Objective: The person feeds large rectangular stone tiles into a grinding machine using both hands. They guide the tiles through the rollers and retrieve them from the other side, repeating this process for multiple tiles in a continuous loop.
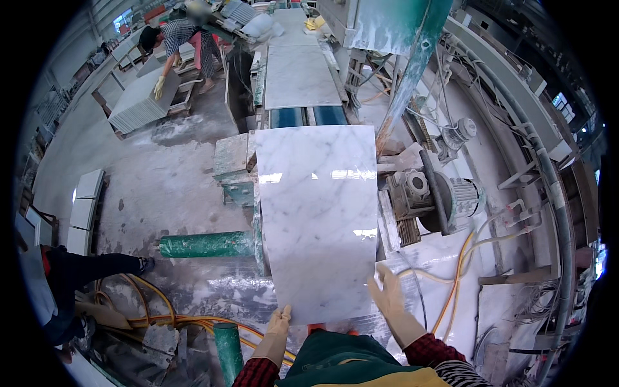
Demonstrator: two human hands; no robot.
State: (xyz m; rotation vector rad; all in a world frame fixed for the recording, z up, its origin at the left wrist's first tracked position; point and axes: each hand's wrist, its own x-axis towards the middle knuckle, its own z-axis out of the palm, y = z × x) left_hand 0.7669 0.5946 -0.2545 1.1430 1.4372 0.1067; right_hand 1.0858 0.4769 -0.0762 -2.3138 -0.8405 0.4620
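A polished white marble slab with grey veins lies lengthwise in front of me on a conveyor, its near end reaching toward my body. My gloved left hand is closed on the slab's near left corner; the fingers under it are hidden. Beside the near right edge, my gloved right hand is open with its fingers apart and raised. Whether a fingertip touches the edge I cannot tell. Farther along the line rests a second marble slab, past a gap showing blue conveyor belts.
A motor with a wheel stands right of the conveyor; a green roller juts out left. Hoses cross the floor. At far left, a person bends over stacked slabs. Another person's leg shows at left.
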